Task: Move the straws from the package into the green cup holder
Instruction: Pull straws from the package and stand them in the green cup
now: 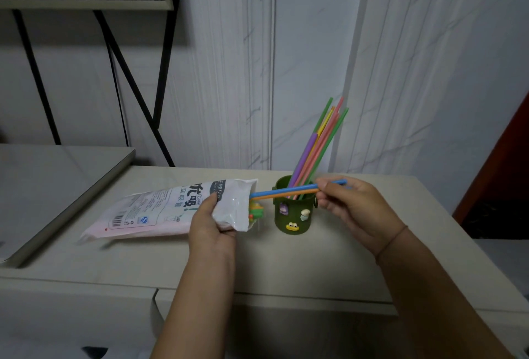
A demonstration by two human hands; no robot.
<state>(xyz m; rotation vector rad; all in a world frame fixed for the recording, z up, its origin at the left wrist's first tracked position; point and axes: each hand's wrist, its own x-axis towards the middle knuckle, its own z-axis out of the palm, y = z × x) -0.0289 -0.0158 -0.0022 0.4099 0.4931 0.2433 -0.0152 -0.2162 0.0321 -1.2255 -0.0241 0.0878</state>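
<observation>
Now hands (343, 204) on straws (283, 191)

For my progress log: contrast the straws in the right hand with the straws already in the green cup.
The two held straws, blue and orange, lie near horizontal, pinched by the right hand, tails at the package mouth. The cup straws stand leaning right inside the green cup holder, free of any hand. Both are thin, straight, coloured.

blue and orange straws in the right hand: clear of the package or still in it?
Partly in. The right hand pinches one end; the blue and orange straws run level to the package mouth, far tips at the opening.
</observation>
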